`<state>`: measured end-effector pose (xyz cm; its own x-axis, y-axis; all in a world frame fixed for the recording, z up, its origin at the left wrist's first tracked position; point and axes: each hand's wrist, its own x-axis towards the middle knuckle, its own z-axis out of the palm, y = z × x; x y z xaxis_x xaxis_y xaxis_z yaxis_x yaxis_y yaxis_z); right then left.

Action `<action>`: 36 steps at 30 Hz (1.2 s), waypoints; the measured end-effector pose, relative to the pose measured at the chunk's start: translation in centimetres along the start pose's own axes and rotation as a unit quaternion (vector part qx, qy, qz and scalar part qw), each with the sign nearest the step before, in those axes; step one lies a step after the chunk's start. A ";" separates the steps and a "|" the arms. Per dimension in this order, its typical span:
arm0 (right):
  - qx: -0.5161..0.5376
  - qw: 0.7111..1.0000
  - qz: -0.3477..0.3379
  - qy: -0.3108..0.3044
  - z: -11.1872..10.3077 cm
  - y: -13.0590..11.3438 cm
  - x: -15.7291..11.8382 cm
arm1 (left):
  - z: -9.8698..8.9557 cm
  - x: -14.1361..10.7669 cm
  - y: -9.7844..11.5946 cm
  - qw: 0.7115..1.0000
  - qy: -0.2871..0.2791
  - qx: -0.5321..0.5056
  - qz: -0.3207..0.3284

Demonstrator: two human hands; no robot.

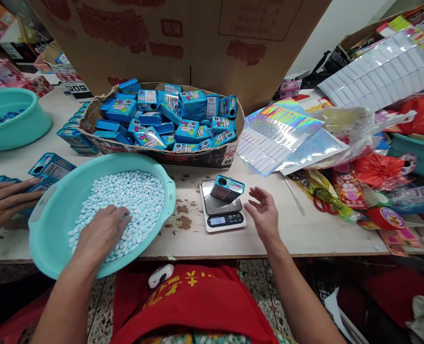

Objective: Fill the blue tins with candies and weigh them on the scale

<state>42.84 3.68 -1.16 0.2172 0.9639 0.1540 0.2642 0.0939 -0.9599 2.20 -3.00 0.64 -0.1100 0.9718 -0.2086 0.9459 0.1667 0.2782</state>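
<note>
My left hand [102, 231] is down among the small pale blue candies [136, 196] in a turquoise basin [49, 243], its fingertips bent into them; whether it grips any is hidden. My right hand [262, 210] hovers just right of a small digital scale [226, 220], fingers apart and holding nothing. On the scale's plate stands a blue box [227, 188] with a dark round hole on top, slightly tilted. The display looks like 158.1, though the decimal point is hard to make out.
Behind the basin, a cut-down carton [197, 160] holds several blue boxes. Another person's hand [4, 203] touches blue boxes at the left edge. Shiny sticker sheets [280, 136], bags and wrapped sweets cover the right side. A second turquoise basin [18, 131] stands far left.
</note>
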 end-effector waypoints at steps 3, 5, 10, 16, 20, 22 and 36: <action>-0.014 0.997 -0.024 -0.074 3.0 -1.7 1.4 | -0.7 -0.2 0.5 0.997 0.076 -0.032 0.003; -0.027 0.992 -0.048 -0.112 4.7 -3.9 2.2 | -1.6 -0.5 1.3 0.979 0.114 -0.168 -0.036; -0.083 0.950 -0.241 -0.181 9.3 -11.9 2.7 | -4.0 -0.4 4.8 0.684 0.140 -0.706 -0.122; -0.188 0.844 -0.409 -0.291 17.6 -14.9 1.6 | -5.0 2.0 6.5 0.363 0.101 -0.904 -0.200; -0.217 0.819 -0.448 -0.286 20.4 -14.6 0.7 | -4.7 2.0 5.6 0.294 0.118 -0.928 -0.197; -0.226 0.810 -0.458 -0.288 20.9 -14.5 0.3 | -4.8 1.8 5.1 0.285 0.130 -0.932 -0.182; -0.266 0.800 -0.446 -0.299 22.3 -13.1 -1.0 | -4.4 1.2 4.0 0.270 0.157 -0.928 -0.204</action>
<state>18.21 7.08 6.04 -0.7284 0.5335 0.4300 0.4602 0.8458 -0.2700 4.47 -0.41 5.57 -0.3846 0.7269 -0.5689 -0.9144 -0.2156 0.3427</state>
